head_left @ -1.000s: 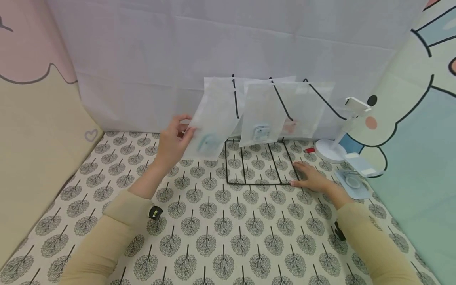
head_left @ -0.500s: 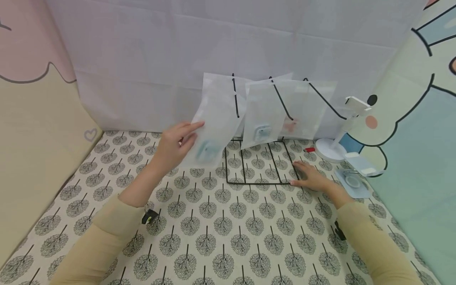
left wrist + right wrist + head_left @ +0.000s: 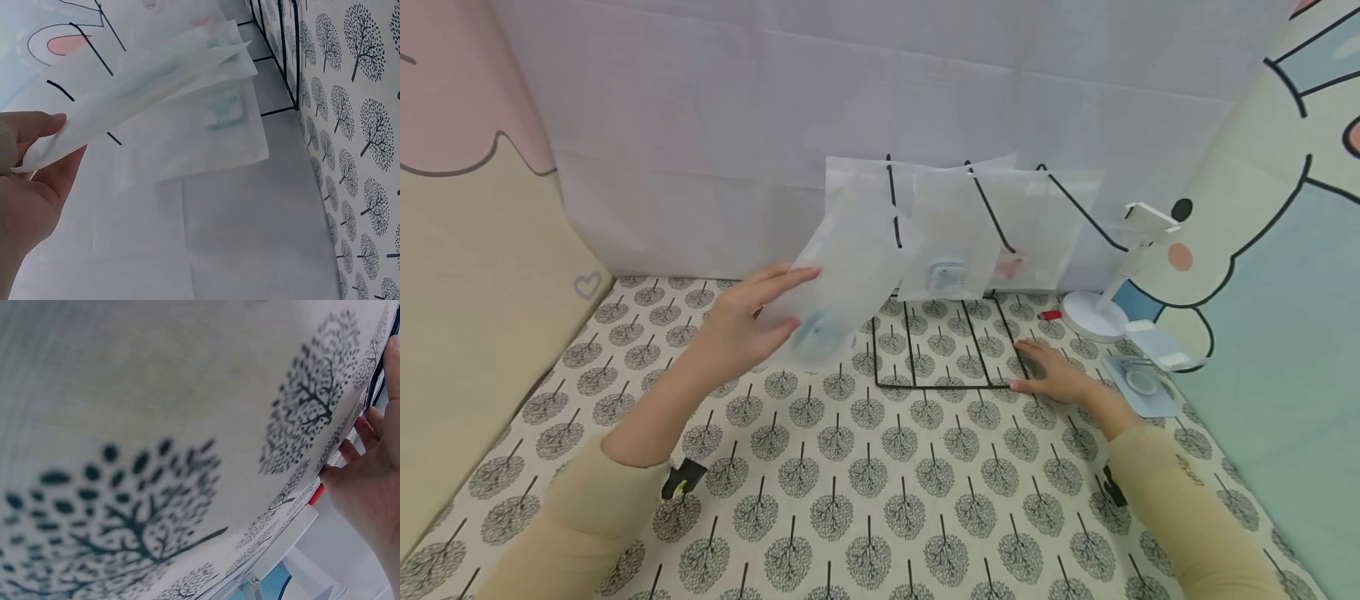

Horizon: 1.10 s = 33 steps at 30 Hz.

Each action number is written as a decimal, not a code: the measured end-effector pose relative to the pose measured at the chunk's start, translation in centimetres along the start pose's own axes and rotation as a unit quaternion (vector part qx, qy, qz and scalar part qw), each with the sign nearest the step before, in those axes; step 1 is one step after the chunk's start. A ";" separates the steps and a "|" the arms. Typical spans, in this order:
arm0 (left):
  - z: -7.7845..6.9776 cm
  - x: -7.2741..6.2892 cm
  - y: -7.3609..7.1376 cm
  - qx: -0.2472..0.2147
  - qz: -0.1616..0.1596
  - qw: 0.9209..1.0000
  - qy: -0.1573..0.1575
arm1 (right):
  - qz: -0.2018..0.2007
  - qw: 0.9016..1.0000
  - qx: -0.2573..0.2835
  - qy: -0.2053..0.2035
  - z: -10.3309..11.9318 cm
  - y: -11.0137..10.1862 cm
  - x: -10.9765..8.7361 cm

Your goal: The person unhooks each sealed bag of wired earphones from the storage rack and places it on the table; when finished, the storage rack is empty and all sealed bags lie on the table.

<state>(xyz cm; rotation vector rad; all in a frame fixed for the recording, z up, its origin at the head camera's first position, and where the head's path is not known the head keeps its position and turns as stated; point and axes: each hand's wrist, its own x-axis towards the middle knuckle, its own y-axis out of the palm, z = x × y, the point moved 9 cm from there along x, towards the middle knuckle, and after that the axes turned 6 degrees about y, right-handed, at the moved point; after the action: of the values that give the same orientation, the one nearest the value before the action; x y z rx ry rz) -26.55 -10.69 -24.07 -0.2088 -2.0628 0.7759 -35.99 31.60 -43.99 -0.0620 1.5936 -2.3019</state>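
My left hand [image 3: 733, 329] pinches the edge of a frosted plastic bag [image 3: 857, 250] between thumb and fingers. The bag hangs from the left prong of a black wire rack and is drawn toward the person. A pale blue shape shows near its bottom; I cannot tell whether it is printed or inside. In the left wrist view the same bag [image 3: 137, 94] slants away from the thumb [image 3: 47, 125]. My right hand [image 3: 1054, 372] rests at the right front corner of the rack's base [image 3: 940, 387], its fingers stretched along the side wire.
More frosted bags [image 3: 943, 225] hang on the middle and right prongs [image 3: 1086, 208]. On the right stand a white phone stand [image 3: 1093, 317] and a light blue folding stand [image 3: 1142, 387]. A small red object [image 3: 1049, 315] lies near the white base. A pale cloth backdrop [image 3: 700, 167] rises behind.
My left hand has moved down, left and toward the person, swinging the lower end of the bag with it. The right hand stays at the rack's base.
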 end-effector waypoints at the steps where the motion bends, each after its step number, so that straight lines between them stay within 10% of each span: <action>1: -0.1 -0.1 -0.1 0.003 0.002 1.000 -0.002 | 0.000 1.000 0.001 0.000 0.0 0.0 0.0; 24: -1.9 -3.8 -3.3 -0.070 0.032 0.994 -0.080 | -0.002 1.000 0.001 0.000 -0.1 0.2 0.1; 33: 2.3 -7.0 -5.4 -0.080 0.023 0.970 -0.227 | -0.002 1.000 -0.004 0.007 -0.5 0.2 0.2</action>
<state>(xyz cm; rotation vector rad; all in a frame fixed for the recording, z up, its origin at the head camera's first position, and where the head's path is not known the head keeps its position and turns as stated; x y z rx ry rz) -23.51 -18.96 -26.58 -0.1815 -2.5673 0.7345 -36.23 31.94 -44.41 -0.0510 1.6095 -2.3041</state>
